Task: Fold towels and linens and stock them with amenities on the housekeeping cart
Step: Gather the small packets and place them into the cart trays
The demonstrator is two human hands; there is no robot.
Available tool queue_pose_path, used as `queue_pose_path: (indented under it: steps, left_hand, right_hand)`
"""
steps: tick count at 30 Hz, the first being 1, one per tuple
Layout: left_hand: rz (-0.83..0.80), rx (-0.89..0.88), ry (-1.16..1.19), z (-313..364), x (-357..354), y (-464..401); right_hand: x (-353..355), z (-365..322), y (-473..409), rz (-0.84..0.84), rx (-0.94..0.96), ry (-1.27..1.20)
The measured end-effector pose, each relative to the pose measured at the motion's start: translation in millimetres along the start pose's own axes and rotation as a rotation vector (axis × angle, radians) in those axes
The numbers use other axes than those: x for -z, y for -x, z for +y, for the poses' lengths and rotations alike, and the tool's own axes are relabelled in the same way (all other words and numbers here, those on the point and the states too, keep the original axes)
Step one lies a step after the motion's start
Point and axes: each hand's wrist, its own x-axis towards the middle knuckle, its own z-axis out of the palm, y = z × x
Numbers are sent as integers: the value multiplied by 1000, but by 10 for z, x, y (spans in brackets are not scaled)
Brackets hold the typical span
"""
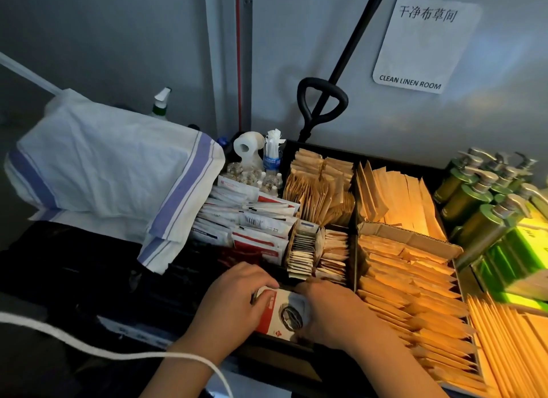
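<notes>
Bottom centre of frame: left hand [237,299] and right hand [329,305] both pinch a red-and-white paper sachet [281,311], probably slotting it upright into the black divided cart tray [354,250] so it files neatly.

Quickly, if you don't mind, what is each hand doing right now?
Left hand: fingers curled over the red-and-white packet, holding it.
Right hand: grips the same packet's other side.

Folded cloth [112,172] left of sachet tray [321,153], pump bottles [486,196] right.
</notes>
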Motion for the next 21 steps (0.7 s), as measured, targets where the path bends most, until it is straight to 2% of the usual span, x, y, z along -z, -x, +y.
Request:
queue_pose_path:
  steps: [5,13,21]
  left_hand:
    - [3,10,-23,11,-35,20]
    - [-15,-68,-15,84,-1,-16]
    - [143,36,56,155,110,-137]
  right_hand:
    - [-60,-39,14,-8,3,-41]
    - [230,35,120,166,-4,-227]
    - [527,149,249,293,-38,-451]
